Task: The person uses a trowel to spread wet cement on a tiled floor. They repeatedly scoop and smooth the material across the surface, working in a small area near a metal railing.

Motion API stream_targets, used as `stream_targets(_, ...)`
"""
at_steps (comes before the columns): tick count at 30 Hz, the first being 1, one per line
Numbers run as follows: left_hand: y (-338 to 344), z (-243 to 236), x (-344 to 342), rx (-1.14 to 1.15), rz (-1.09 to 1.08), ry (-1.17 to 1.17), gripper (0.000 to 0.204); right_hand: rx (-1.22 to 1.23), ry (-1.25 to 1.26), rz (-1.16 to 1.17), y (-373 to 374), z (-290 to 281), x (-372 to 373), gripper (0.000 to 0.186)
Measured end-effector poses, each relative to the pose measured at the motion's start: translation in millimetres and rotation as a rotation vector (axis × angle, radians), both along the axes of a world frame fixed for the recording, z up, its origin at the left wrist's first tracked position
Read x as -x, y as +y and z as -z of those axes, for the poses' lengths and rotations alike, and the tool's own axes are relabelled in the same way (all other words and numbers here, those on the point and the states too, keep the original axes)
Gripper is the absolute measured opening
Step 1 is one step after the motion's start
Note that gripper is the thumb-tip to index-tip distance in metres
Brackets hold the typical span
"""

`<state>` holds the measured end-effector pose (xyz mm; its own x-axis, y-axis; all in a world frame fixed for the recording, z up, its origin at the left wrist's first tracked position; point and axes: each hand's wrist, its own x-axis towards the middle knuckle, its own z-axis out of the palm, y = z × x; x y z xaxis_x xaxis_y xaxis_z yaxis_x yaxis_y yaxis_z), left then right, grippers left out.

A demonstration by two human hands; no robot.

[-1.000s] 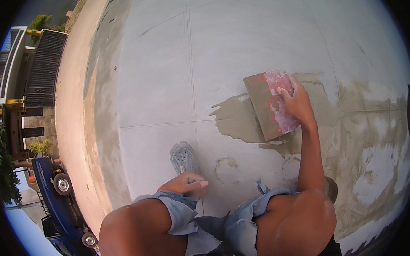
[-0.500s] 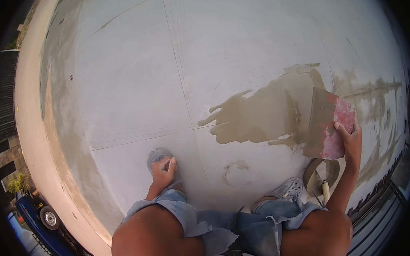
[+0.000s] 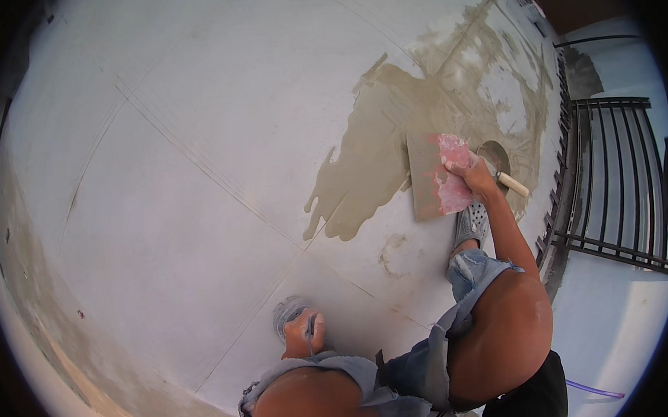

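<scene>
My right hand (image 3: 476,174) grips a wide flat spreader (image 3: 428,176), its blade coated in grey-tan wet mix and its back splotched pink and white. It is over the edge of a wet grey-tan patch (image 3: 361,155) on the pale surface. Just beyond that hand is a round container (image 3: 493,152) with a wooden-handled tool (image 3: 513,184) in it, partly hidden. My left hand (image 3: 304,333) is closed in front of my grey left clog (image 3: 284,312); what it holds, if anything, I cannot make out. My right clog (image 3: 472,222) is below the spreader.
The pale surface (image 3: 163,216) has thin scored lines crossing it and a darker band along the left. More smeared wet mix (image 3: 523,103) runs along the right edge, beside black metal railings (image 3: 616,185). A thin purple tube (image 3: 595,391) lies at lower right.
My view has turned rightward, bringing the railing into view and losing the blue vehicle. The spreader in my right hand now partly covers the round container. My left hand sits lower in the picture.
</scene>
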<state>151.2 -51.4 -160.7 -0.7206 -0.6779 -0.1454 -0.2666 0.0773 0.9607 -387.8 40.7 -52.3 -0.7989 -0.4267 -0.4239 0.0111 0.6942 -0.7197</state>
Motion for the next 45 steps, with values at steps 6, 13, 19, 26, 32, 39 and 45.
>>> stream_targets(6, 3.6, 5.5, -13.5, -0.272, -0.071, -0.014, 0.015, 0.066, 0.122, 0.127, 13.0, -103.4, -54.0, 0.050)
stream_targets(13, -3.6, -0.2, -21.8, -0.343, -0.051, -0.035, 0.019, 0.154, 0.144, 0.330, 56.3, -3.8, -127.2, 0.048)
stream_targets(19, -3.0, -4.7, -9.1, -0.343, -0.053, -0.050, 0.022, 0.337, 0.265, 0.545, 52.8, 81.5, -140.0, 0.048)
stream_targets(26, -3.3, -11.2, 10.2, -0.349, -0.056, -0.065, 0.026, 0.371, 0.309, 0.565, -31.6, 108.7, -56.8, 0.049)
stream_targets(32, -17.7, 2.0, 0.9, -0.340, -0.121, -0.053, 0.025, 0.479, 0.118, 0.598, -28.8, 75.1, -76.1, 0.052)
stream_targets(39, -10.9, -2.5, 5.3, -0.415, -0.143, -0.116, 0.027, 0.495, 0.192, 0.563, -8.3, 91.2, -67.6, 0.053)
stream_targets(45, -6.6, 1.8, 6.4, -0.386, -0.148, -0.142, 0.029, 0.414, 0.288, 0.549, -51.3, 101.4, 4.2, 0.055)
